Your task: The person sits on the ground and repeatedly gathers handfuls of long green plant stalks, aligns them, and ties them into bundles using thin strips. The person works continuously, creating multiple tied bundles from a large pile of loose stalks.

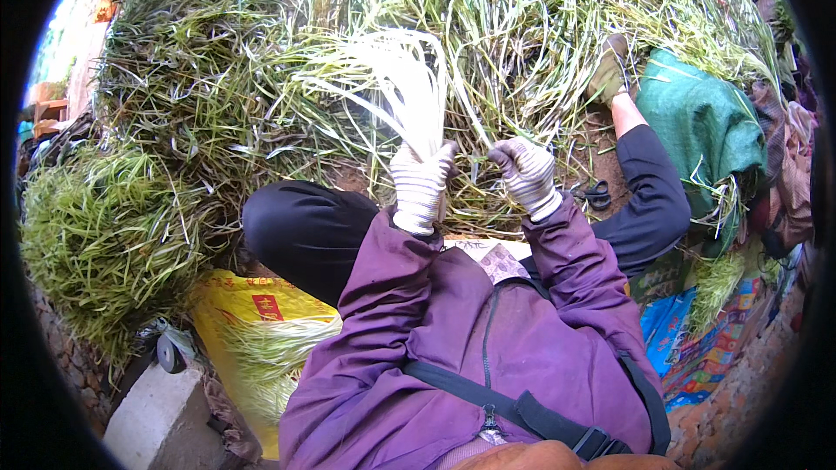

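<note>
My left hand [421,179], in a white striped knit glove with dark fingertips, is closed around a fanned bunch of long pale stalks [415,94]. The bunch rises from the fist, and its thin leaves droop to the left. To the right, my gloved right hand [528,170] pinches the lower end of a slender stalk [475,114] between thumb and fingers. Both hands are above a thick layer of green leafy stalks [483,32] on the ground, between my bent legs. Glare washes out the middle of the held bunch.
Black-handled scissors [595,196] lie by my right leg. A green woven sack [702,124] is beyond it. At left sits a leafy heap [111,235]. Pale trimmed stalks [281,346] rest on a yellow printed sack [219,294], near a concrete block [153,421].
</note>
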Tool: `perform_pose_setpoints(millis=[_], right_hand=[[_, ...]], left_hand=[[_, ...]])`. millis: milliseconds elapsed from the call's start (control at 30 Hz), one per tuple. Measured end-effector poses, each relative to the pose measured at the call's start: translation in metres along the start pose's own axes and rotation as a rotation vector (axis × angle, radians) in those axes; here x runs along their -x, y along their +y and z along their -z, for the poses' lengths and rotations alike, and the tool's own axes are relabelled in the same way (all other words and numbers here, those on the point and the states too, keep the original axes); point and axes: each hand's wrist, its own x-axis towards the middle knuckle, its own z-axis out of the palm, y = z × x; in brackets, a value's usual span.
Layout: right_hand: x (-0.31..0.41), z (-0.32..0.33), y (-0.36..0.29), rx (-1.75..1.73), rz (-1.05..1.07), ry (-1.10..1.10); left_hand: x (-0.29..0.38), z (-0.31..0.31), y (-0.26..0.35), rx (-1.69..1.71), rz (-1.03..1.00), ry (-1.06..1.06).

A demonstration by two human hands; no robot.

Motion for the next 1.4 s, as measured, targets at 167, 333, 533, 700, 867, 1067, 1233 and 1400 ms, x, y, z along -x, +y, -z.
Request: perform_pose_setpoints(millis=[167,333,533,700,867,1067,1233,1400], right_hand=[[-0.004,-0.007,-0.012,0.033,0.132,-0.166],[0.008,-0.016,-0.014,-0.440,-0.468,-0.089],[0.026,-0.005,0.066,0.252,-0.166,-0.058],[0.049,0.035,0.176,0.683,-0.651,-0.290],[0.063,0.048,0.175,0.825,-0.729,-0.388],[-0.004,0.026,0.032,-0.294,-0.291,0.118],[-0.017,-0.017,-0.040,0.147,-0.137,-0.635],[0.014,-0.033,-0.038,0.028,-0.218,-0.733]], left_hand=[[0.001,-0.006,-0.007,-0.020,0.029,-0.090],[-0.004,0.002,-0.012,-0.016,-0.015,-0.009],[-0.003,0.004,0.003,0.081,-0.121,0.101],[0.001,0.016,0.035,0.189,-0.154,0.227],[0.000,0.023,0.047,0.381,-0.136,0.300],[-0.002,0.015,0.026,0.115,-0.131,0.274],[-0.004,0.007,0.006,0.110,-0.203,0.096],[0.008,0.008,-0.003,0.244,0.038,-0.043]])
